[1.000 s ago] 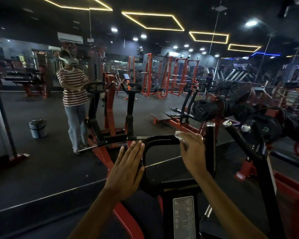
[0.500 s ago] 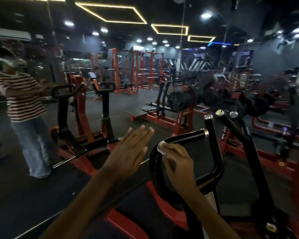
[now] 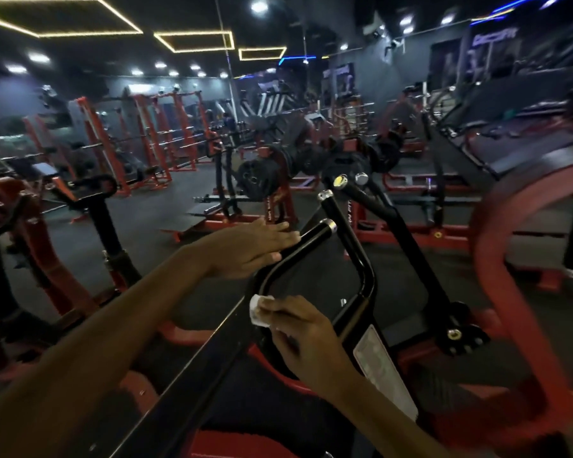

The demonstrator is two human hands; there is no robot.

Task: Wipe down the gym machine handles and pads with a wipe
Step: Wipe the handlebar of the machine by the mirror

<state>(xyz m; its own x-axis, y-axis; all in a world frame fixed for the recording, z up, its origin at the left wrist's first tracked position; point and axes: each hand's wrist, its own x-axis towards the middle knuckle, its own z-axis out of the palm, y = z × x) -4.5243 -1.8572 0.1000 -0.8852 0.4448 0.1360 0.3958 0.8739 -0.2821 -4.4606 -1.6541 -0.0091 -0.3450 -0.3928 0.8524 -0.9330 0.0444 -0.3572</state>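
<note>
the right hand (image 3: 306,338) pinches a small white wipe (image 3: 257,310) between curled fingers and thumb and presses it against the near left bend of the black looped handle (image 3: 361,282), low on the tube where it curves down toward the red frame (image 3: 179,335). half a second ago the wipe sat higher, at the top left corner of the same loop, and a second ago it was on the top bar; the wipe has worked its way down the left side of the handle. the left hand (image 3: 248,251), which hovered flat in the air just before, now lies with straight fingers on the upper bar near its chrome cap (image 3: 329,223), holding nothing, seemingly steadying the handle. the view has also swung right, so the mirrored person is gone from sight.

in judgement, the top bar and left corner of this loop are covered, and the lower stretch, the right upright and the second long handle (image 3: 371,200) at far right still wait, as do the pads. a white label plate (image 3: 381,368) sits just right of the wiping hand.
</note>
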